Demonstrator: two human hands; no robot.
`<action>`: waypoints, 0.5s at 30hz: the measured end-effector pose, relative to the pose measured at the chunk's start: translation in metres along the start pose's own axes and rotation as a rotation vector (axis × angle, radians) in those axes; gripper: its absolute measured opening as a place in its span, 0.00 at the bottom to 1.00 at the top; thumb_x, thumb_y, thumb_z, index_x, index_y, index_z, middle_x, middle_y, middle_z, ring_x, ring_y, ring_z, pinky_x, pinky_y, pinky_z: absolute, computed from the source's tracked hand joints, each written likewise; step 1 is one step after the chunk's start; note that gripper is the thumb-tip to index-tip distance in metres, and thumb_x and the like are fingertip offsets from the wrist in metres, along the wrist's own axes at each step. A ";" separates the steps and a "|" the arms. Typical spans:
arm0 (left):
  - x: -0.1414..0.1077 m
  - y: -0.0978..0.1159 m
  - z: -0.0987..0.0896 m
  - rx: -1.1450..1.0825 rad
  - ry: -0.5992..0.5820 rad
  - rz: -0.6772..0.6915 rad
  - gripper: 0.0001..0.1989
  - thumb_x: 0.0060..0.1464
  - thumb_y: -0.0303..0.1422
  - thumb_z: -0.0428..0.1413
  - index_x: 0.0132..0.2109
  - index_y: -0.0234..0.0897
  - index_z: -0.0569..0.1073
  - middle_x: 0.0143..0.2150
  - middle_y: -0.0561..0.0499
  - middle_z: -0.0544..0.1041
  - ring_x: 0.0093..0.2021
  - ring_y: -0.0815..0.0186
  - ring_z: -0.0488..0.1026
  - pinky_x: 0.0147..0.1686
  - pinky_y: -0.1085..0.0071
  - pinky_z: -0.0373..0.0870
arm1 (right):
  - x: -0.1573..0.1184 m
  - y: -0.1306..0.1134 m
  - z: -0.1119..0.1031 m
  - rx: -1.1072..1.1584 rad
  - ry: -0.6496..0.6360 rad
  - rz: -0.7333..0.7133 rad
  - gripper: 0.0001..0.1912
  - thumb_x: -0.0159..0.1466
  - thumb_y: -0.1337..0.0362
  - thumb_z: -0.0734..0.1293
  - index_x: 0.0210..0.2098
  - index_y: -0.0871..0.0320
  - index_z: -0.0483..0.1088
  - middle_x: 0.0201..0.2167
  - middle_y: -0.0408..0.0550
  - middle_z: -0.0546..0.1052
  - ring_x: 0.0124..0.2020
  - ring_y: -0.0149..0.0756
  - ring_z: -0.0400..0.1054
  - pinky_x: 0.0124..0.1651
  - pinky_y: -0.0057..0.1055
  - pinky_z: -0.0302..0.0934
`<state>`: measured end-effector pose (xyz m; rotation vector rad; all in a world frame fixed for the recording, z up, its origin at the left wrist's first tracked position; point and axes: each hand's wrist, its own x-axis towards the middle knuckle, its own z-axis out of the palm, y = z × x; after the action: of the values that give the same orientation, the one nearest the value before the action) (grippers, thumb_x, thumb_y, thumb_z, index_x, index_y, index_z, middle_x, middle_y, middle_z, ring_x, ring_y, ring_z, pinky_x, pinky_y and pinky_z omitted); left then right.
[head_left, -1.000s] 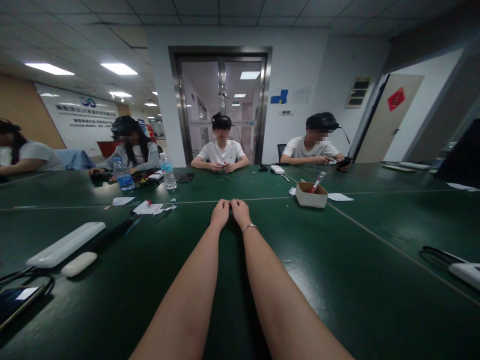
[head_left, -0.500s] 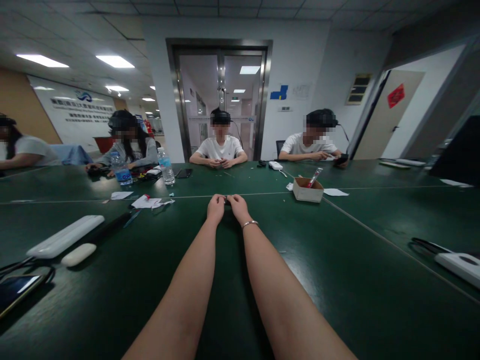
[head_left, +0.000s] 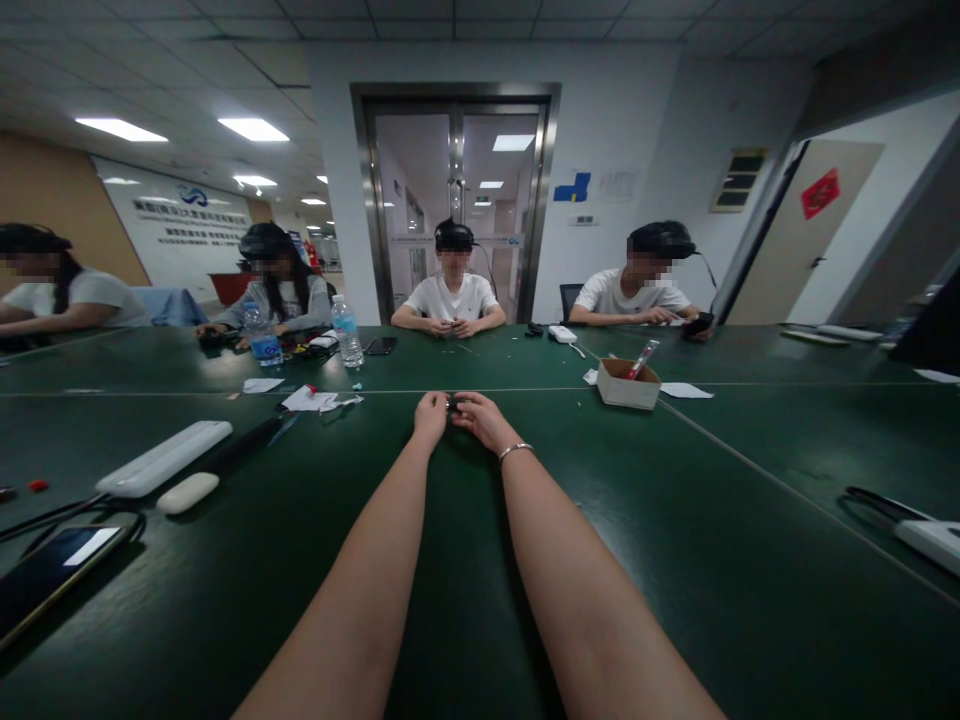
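Observation:
Both my arms reach forward over the dark green table (head_left: 480,560). Between my hands is a small dark object (head_left: 453,404), mostly covered by fingers and too small to name. My left hand (head_left: 431,420) is closed on its left side. The fingers of my right hand (head_left: 484,418) are curled against its right side, and a bangle (head_left: 516,452) circles that wrist. A thin pale seam runs across the table just beyond my fingertips.
On the left lie a phone (head_left: 60,575), a white power bank (head_left: 165,458), a white oval case (head_left: 187,493) and scraps of paper (head_left: 307,399). Bottles (head_left: 348,332) stand farther back. A small box (head_left: 628,386) is right of my hands. Several people sit opposite.
My view has turned slightly left, so everything sits farther right. My right hand has opened outward a little from the left, showing more of the small dark object.

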<state>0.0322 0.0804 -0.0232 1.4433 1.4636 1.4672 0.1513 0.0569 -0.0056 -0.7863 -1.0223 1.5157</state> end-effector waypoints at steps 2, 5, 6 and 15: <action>-0.004 0.001 -0.001 -0.008 0.020 0.031 0.10 0.52 0.33 0.46 0.33 0.35 0.71 0.26 0.52 0.71 0.26 0.70 0.66 0.29 0.74 0.62 | -0.001 -0.001 0.000 0.017 -0.017 0.020 0.02 0.58 0.70 0.64 0.33 0.61 0.67 0.26 0.45 0.73 0.22 0.27 0.69 0.28 0.26 0.67; -0.010 0.002 -0.001 -0.022 0.000 0.098 0.09 0.51 0.34 0.47 0.32 0.36 0.71 0.28 0.52 0.72 0.29 0.69 0.68 0.32 0.74 0.63 | -0.002 -0.002 -0.003 0.030 -0.052 0.043 0.05 0.61 0.65 0.63 0.33 0.61 0.68 0.24 0.45 0.73 0.20 0.26 0.68 0.25 0.24 0.65; -0.011 0.003 -0.001 -0.028 -0.006 0.108 0.09 0.51 0.34 0.48 0.32 0.36 0.71 0.29 0.51 0.73 0.29 0.69 0.68 0.32 0.74 0.63 | -0.002 -0.003 -0.004 0.025 -0.069 0.056 0.04 0.60 0.67 0.63 0.33 0.61 0.68 0.24 0.45 0.73 0.20 0.26 0.67 0.24 0.23 0.64; -0.005 -0.004 0.003 -0.061 0.019 0.111 0.09 0.53 0.35 0.48 0.34 0.37 0.71 0.28 0.51 0.73 0.30 0.68 0.69 0.33 0.73 0.64 | -0.002 -0.006 -0.008 0.057 -0.084 0.070 0.04 0.57 0.73 0.66 0.33 0.61 0.68 0.25 0.45 0.74 0.24 0.27 0.70 0.31 0.25 0.66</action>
<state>0.0356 0.0772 -0.0291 1.4981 1.3565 1.5826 0.1612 0.0569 -0.0030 -0.7298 -1.0174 1.6430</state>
